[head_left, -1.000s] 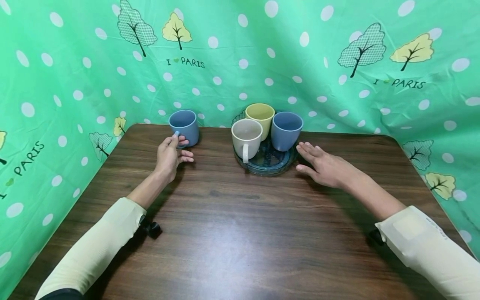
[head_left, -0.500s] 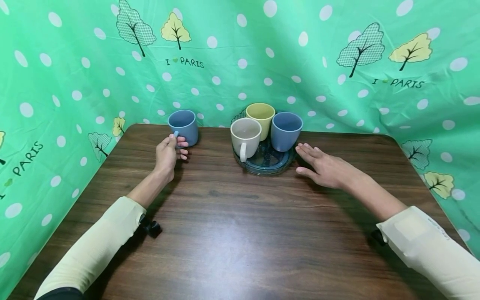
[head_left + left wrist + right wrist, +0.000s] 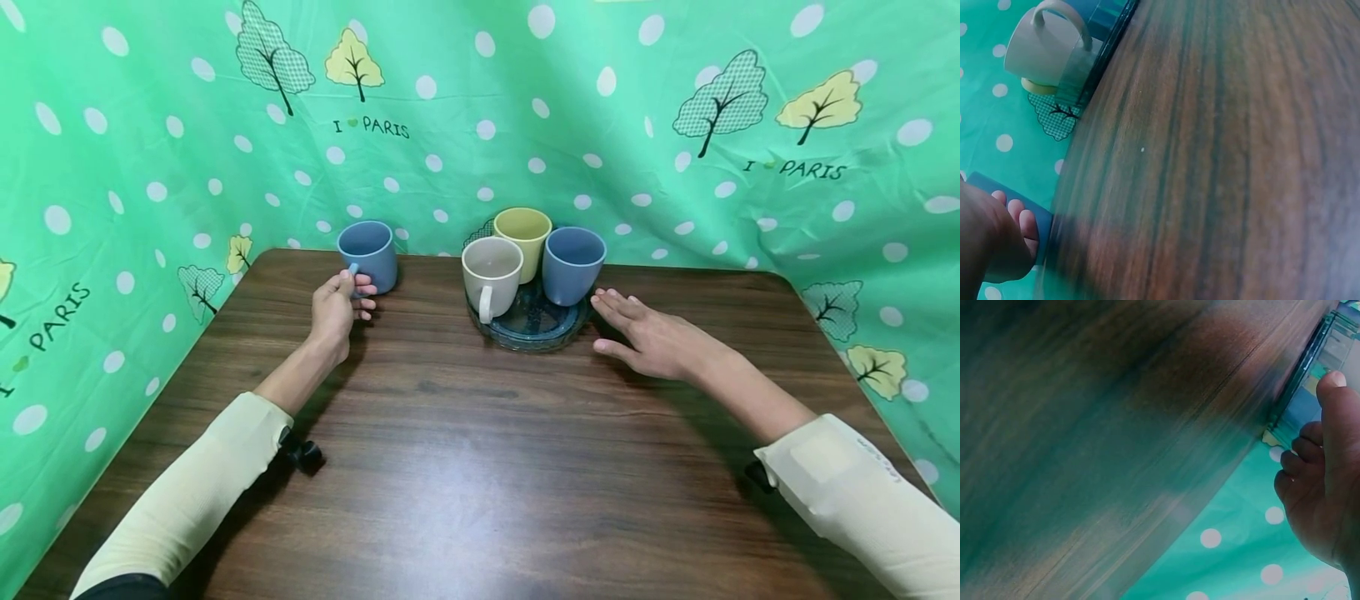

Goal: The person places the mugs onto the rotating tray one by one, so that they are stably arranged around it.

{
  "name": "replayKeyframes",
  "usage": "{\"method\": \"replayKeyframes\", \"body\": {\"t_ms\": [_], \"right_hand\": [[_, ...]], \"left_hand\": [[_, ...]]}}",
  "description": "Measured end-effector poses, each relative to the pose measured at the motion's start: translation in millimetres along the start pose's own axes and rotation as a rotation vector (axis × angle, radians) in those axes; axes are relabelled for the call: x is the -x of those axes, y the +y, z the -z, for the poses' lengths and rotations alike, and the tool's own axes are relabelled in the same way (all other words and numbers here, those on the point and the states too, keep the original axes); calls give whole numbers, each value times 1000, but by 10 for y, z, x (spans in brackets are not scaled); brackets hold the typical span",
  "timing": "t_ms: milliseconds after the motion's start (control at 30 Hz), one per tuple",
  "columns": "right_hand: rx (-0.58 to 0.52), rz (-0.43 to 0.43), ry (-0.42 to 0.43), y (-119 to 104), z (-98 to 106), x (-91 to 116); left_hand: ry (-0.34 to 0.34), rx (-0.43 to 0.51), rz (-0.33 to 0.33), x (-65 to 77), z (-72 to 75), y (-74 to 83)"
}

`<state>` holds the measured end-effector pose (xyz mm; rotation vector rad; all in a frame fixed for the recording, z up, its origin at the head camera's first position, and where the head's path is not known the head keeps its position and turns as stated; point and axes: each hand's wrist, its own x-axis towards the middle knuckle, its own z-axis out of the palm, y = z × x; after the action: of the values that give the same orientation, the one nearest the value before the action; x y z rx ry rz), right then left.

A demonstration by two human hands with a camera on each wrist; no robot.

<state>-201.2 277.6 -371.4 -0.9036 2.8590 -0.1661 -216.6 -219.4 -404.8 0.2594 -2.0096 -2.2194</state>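
At the back left of the table in the head view stands a blue mug (image 3: 381, 257). My left hand (image 3: 332, 315) pinches its handle, the lower fingers curled beside the mug's wall. In the left wrist view that mug (image 3: 1042, 228) is partly hidden behind the hand. A round dark glass tray (image 3: 536, 340) carries a white mug (image 3: 491, 271), a yellow mug (image 3: 525, 229) and a second blue mug (image 3: 572, 267). My right hand (image 3: 648, 333) lies with straight fingers at the tray's right side; whether the fingertips touch the rim I cannot tell.
The brown wooden table (image 3: 465, 467) stretches toward me in front of both arms. Right behind its back edge hangs a green dotted cloth (image 3: 450, 100), which also runs along the left and right sides.
The lower fingers of my left hand have curled in closer to the blue mug. The white mug's handle has shifted slightly left. My right hand stays beside the tray.
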Motion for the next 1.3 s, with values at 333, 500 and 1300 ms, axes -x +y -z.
{"method": "replayKeyframes", "body": {"t_ms": [333, 500, 1300], "right_hand": [[5, -10, -7, 0, -5, -9], [3, -3, -6, -13, 16, -1], [12, 6, -9, -19, 25, -6]], "left_hand": [[-13, -11, 3, 11, 10, 6], [-37, -14, -2, 14, 25, 21], [-140, 124, -13, -32, 115, -33]]}}
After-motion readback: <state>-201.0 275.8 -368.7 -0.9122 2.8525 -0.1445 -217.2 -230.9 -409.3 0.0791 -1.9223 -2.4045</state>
